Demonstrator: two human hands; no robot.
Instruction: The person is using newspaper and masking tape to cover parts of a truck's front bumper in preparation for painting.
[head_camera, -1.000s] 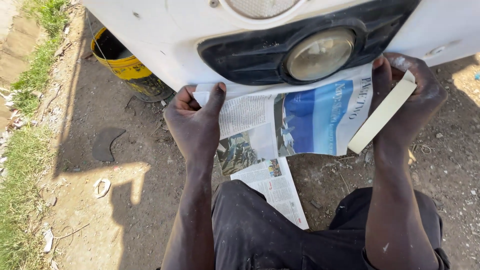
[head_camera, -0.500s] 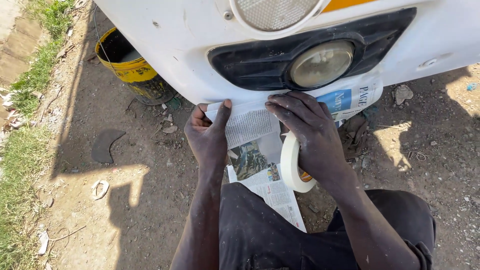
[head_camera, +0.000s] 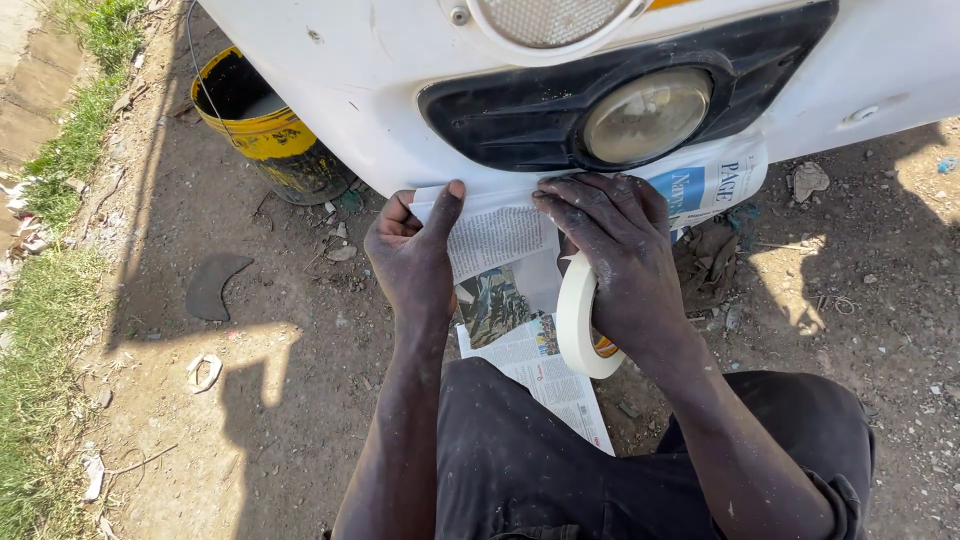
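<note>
The newspaper (head_camera: 500, 235) is pressed under the white bumper (head_camera: 380, 120) by the left hand (head_camera: 415, 255), thumb spread, and flat-fingered right hand (head_camera: 620, 250), tape roll (head_camera: 578, 318) on its wrist, lower sheet hanging loose

Yellow-black bucket (head_camera: 262, 125) on dirt, grass strip (head_camera: 40, 330) left

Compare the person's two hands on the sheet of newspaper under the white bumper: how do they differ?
The left hand is curled, with only its thumb stretched up along the printed newspaper sheet; the right hand lies flat on it with fingers spread. The right hand carries a cream roll of masking tape ringed about its wrist; the left hand carries nothing. Both are dusty and press the paper's top edge against the white vehicle bumper, just below the round fog lamp.
</note>
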